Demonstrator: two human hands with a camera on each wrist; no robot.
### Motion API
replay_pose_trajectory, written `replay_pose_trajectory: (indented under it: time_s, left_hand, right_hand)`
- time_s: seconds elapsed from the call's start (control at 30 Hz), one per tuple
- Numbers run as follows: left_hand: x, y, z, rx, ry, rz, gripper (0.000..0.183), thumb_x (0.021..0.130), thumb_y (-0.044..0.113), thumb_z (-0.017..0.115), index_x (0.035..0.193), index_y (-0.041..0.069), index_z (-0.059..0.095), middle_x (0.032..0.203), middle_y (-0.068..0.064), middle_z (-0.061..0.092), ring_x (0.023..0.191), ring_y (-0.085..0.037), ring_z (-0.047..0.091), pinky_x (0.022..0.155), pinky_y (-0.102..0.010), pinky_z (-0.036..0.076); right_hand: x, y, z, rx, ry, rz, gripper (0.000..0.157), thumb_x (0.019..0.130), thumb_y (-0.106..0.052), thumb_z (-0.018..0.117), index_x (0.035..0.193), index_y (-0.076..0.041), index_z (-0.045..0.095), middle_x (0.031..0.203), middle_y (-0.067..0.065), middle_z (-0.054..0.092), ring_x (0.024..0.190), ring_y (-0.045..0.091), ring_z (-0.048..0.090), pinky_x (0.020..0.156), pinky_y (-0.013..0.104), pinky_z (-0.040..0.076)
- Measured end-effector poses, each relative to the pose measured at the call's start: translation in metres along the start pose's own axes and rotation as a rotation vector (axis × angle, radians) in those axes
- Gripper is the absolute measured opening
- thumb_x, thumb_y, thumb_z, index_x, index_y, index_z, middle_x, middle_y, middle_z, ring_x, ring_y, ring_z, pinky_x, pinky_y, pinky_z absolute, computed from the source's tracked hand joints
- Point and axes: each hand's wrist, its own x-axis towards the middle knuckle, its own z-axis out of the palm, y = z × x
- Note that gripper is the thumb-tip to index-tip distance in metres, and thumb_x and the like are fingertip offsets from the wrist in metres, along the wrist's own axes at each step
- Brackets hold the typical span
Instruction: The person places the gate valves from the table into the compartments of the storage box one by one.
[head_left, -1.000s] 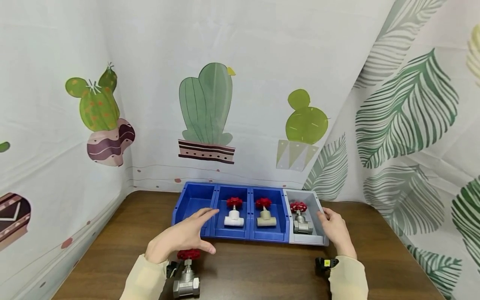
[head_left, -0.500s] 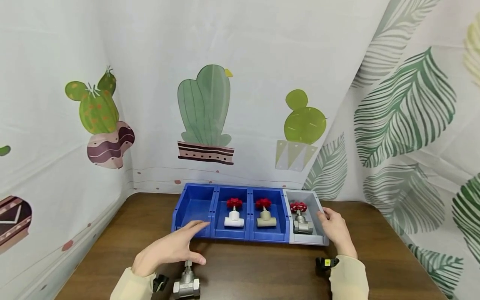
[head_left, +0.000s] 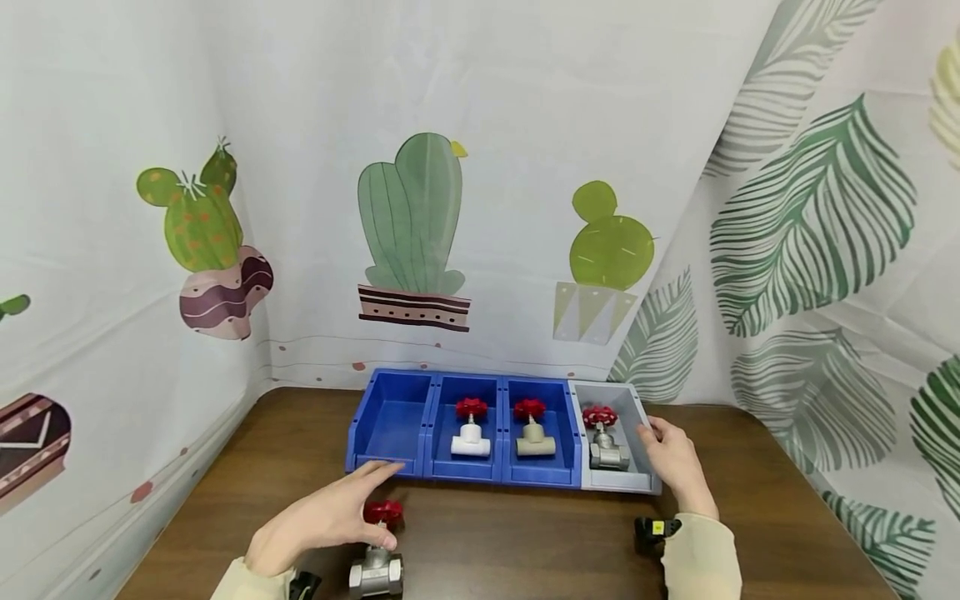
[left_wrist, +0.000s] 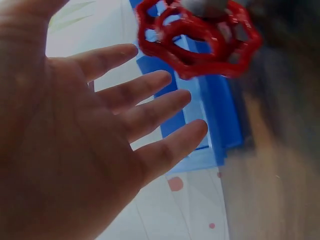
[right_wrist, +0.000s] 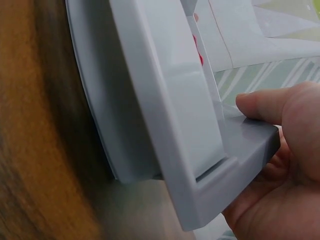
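My left hand, fingers spread and nearly straight, hovers beside a steel gate valve with a red handwheel. In the left wrist view the palm faces that red handwheel, with a gap between it and the fingertips. At the right, my right hand grips the side wall of the grey bin. The thumb lies over the wall's edge and the fingers stay outside, partly hidden. Inside this bin lies another steel valve with a red handwheel.
Several blue bins stand joined in a row left of the grey one. One holds a white valve, another a beige valve; the leftmost shows a bare floor. Behind the brown table hangs a printed curtain.
My left hand has moved left and down, from in front of the leftmost blue bin to the steel valve at the front. The right hand keeps its hold on the grey bin.
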Motion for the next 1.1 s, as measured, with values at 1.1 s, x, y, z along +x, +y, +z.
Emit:
replay_pose_trajectory:
  time_s: [1.1]
  left_hand:
    - [-0.027,0.008,0.023,0.100,-0.023,-0.054,0.117,0.056,0.054,0.090,0.149,0.010,0.035,0.137,-0.016,0.048,0.111,-0.041,0.056,0.086,-0.061,0.046]
  right_hand:
    - [0.002,0.001,-0.001,-0.008,-0.005,-0.017,0.044,0.103,-0.020,0.049,0.133,0.012,0.049,0.118,0.028,0.062,0.106,0.040,0.059,0.087,0.055,0.045]
